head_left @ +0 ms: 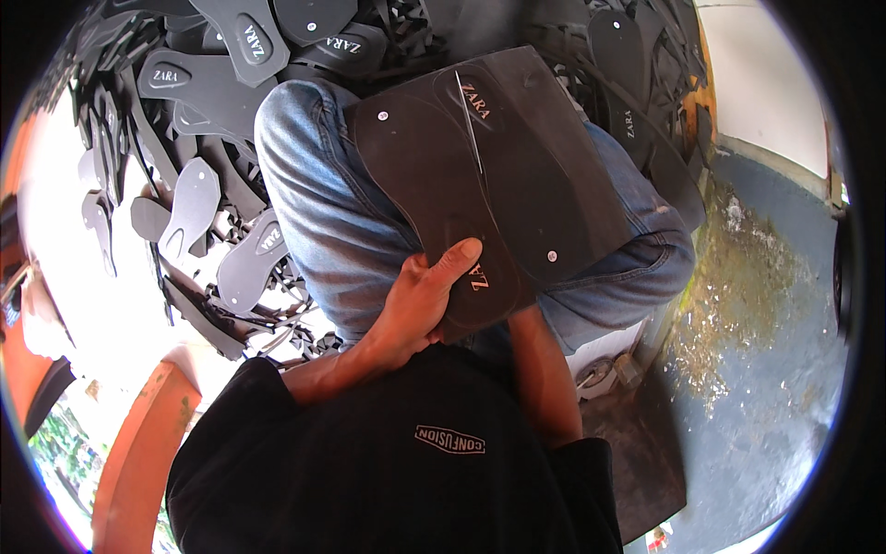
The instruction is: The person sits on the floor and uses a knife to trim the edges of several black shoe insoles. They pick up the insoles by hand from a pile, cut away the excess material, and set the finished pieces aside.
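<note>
Heap of cut dark sole shapes and offcuts point(212, 138) fills the ground beyond the knees. Black foam sheet point(489, 175), two sole outlines scored but not yet pushed free, lies on the denim lap point(323, 203). Left hand point(420, 300) pinches its near edge, thumb on top. Right hand is hidden under the sheet; grip indeterminable.

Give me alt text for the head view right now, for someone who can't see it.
The person's left hand grips the near edge of a black foam sheet die-cut with sandal-sole shapes, resting on their denim-clad knees. The right hand is hidden under the sheet; only its forearm shows. A pile of black cut-out soles lies beyond, and a stained grey floor on the right.
</note>
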`<state>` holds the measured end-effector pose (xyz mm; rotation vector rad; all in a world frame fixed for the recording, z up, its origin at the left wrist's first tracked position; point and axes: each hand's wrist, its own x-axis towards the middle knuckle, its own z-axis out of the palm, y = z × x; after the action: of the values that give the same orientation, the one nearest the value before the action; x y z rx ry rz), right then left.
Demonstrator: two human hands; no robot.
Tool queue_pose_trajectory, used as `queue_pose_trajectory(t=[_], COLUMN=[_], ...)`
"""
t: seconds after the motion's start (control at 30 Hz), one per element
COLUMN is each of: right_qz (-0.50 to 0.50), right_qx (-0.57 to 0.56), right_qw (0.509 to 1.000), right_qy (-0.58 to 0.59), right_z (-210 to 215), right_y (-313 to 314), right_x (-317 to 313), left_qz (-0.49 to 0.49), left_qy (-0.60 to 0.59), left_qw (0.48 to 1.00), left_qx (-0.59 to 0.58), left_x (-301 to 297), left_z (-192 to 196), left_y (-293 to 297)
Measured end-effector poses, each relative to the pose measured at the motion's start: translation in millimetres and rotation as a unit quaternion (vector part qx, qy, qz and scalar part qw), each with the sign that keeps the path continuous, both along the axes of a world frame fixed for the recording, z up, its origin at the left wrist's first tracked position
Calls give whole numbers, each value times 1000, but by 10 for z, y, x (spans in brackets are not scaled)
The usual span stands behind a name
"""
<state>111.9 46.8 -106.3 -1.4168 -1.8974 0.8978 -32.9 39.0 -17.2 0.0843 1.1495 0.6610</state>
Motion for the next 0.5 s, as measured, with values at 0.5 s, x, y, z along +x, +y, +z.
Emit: queue_pose_trajectory(t=[0.5], right_qz=[1], right_qx=[-14], right_qw=[1000], right_qy=[5], right_z=[10], right_y=[147], right_x=[-16], left_qz=[7], left_qy=[2], left_qw=[1000], left_qx=[-11], left_x=[-58], left_z=[32], left_y=[-10])
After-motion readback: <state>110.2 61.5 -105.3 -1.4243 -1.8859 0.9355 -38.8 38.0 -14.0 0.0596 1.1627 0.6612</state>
